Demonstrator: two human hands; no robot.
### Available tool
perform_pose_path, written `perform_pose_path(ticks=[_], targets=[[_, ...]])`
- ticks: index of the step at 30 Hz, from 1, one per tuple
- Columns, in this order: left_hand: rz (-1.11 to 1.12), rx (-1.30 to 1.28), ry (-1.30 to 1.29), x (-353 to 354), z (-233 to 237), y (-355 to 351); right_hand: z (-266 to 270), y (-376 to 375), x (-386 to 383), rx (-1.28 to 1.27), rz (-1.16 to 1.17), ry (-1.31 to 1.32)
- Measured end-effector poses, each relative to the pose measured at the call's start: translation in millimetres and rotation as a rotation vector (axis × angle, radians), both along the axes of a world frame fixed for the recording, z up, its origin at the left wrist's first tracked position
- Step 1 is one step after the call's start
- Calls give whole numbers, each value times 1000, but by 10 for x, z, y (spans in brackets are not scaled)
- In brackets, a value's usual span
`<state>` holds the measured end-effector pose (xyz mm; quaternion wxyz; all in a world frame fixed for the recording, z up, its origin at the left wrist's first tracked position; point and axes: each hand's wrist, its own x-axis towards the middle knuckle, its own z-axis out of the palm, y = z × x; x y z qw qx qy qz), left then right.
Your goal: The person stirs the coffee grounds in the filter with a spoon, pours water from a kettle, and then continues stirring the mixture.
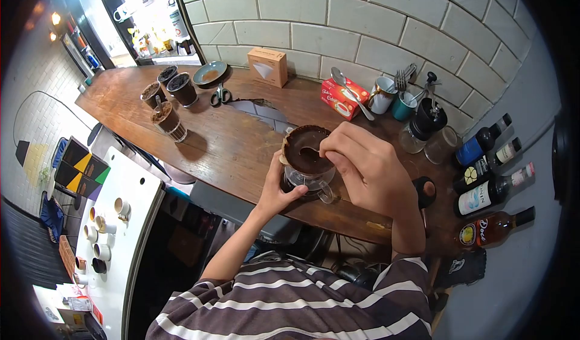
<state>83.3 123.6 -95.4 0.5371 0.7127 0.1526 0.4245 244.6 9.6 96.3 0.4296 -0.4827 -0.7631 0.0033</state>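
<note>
In the head view, a coffee dripper [299, 144] full of dark wet coffee sits on a glass coffee server [326, 193] near the counter's front edge. My left hand [276, 186] wraps round the server's left side, thumb across its front and fingers up by the dripper's rim. Pinched in my right hand [373, 163] is a spoon [309, 151] whose end dips into the coffee. The fingers hide most of its handle. Part of the server is hidden behind the hands.
Left along the wooden counter [241, 150] are glasses of coffee grounds [169, 122], scissors [221, 94] and a plate [210, 73]. A cardboard box [267, 67] and a red box [343, 100] stand by the wall. Mugs, a grinder [428, 118] and several bottles [483, 198] line the right.
</note>
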Motion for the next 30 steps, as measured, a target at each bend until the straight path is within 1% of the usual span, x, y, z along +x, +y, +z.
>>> perform_pose_path(ticks=[4,6,8,10,14,16,19,23,27,30], targets=[[-2,-19,-13,8,36,-16,-1,-12,-84,63,-39,-4],[8,-25,-9,7,16,-14,-36,-5,-112,146,-79,14],[14,38,-18,15,-21,24,-2,-43,-132,120,-106,23],[25,39,-12,20,-17,28,-13,-40,-134,112,-144,55],[30,26,-2,11,12,9,-27,-51,-147,41,-116,54],[23,13,-5,15,15,6,-48,-21,-183,109,-87,62],[34,11,-19,21,9,2,-103,27,-207,97,-34,49],[52,61,-3,25,-12,27,-169,96,-216,99,-38,31],[47,76,-9,21,-24,36,-219,180,-167,46,-71,23],[28,18,-36,29,-10,5,-242,219,-129,18,-81,47]])
